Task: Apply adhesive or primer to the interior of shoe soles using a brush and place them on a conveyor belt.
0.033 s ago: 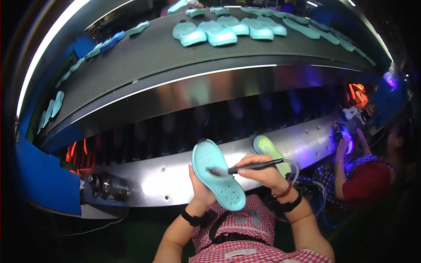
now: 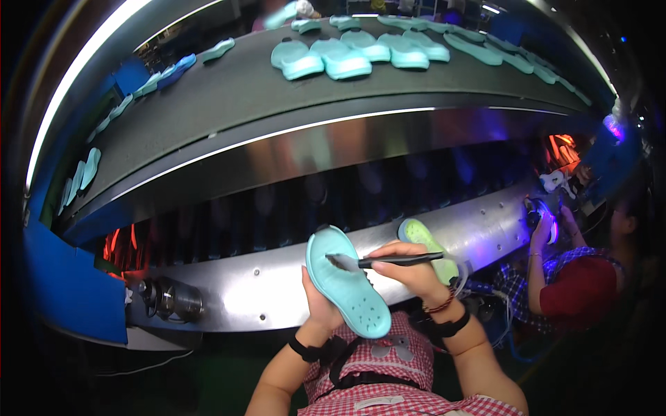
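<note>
The left hand (image 2: 320,305) has the turquoise clog (image 2: 345,281) up off the line, held out in front of the checked apron (image 2: 388,374), sole side toward the camera and toe pointing up and away. The left fingers are wrapped round the clog's left edge from behind, closed firmly on it; only the thumb side shows. The right hand (image 2: 415,269) is pinched shut on a dark brush (image 2: 388,261), held like a pen, lying almost level with its bristle tip touching the upper part of the clog's face.

By the look of it, this is the coating or brushing step, with the stroke starting near the toe end. What the next move calls for, I'd judge, is a steady drag of the tip down the face toward the holed heel part, left hand keeping the clog still and tilted to meet the bristles.

Just beyond the right hand, a pale green sole (image 2: 424,243) rests on the shiny steel ledge (image 2: 263,291), near its front edge. Above, the dark conveyor belt (image 2: 229,104) carries rows of turquoise clogs (image 2: 347,59) along its far edge. At the right end of the ledge, a co-worker (image 2: 579,284) in a red top works on something I can't make out.
</note>
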Tool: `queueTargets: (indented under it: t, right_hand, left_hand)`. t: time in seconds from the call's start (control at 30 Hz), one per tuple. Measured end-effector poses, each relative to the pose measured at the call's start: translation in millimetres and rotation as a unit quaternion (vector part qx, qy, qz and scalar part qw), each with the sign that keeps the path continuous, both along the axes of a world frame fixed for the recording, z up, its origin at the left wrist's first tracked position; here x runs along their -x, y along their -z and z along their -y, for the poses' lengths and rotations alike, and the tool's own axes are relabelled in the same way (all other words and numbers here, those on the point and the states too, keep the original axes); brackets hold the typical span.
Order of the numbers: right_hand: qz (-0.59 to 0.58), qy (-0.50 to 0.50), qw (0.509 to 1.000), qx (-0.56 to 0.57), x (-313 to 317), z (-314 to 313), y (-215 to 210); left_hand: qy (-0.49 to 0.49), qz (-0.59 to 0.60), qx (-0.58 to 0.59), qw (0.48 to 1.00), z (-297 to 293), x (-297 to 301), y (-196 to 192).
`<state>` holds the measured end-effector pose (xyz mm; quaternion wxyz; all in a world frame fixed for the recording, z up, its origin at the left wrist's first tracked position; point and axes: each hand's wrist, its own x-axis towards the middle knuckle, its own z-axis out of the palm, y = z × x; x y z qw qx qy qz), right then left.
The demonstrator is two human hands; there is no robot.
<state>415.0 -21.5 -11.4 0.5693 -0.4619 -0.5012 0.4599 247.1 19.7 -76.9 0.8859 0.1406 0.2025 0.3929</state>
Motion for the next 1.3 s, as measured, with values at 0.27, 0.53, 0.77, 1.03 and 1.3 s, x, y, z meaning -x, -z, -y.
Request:
queueTargets:
  t: [0.27, 0.53, 0.77, 1.03, 1.3]
  right_hand:
    - [-0.029, -0.129, 0.99, -0.039, 12.7, 9.2, 14.1]
    - [0.01, -0.19, 0.981, -0.033, 16.4, 10.7, 11.2]
    - [-0.004, -0.047, 0.999, 0.028, 10.6, 9.5, 19.4]
    - [-0.07, -0.027, 0.997, 0.012, 6.4, 18.4, 15.0]
    - [-0.021, -0.032, 0.999, -0.007, -1.3, 13.8, -1.6]
  left_hand:
    - [-0.012, 0.032, 0.094, 0.995, 1.4, 5.8, -8.7]
    - [-0.026, 0.041, 0.02, 0.999, 3.3, 5.6, -2.2]
    - [0.005, -0.009, 0.015, 1.0, 9.4, -0.4, -15.8]
    - [0.006, 0.074, 0.015, 0.997, 15.7, 3.7, -12.4]
    - [-0.099, 0.001, 0.0, 0.995, -3.5, -3.6, -24.9]
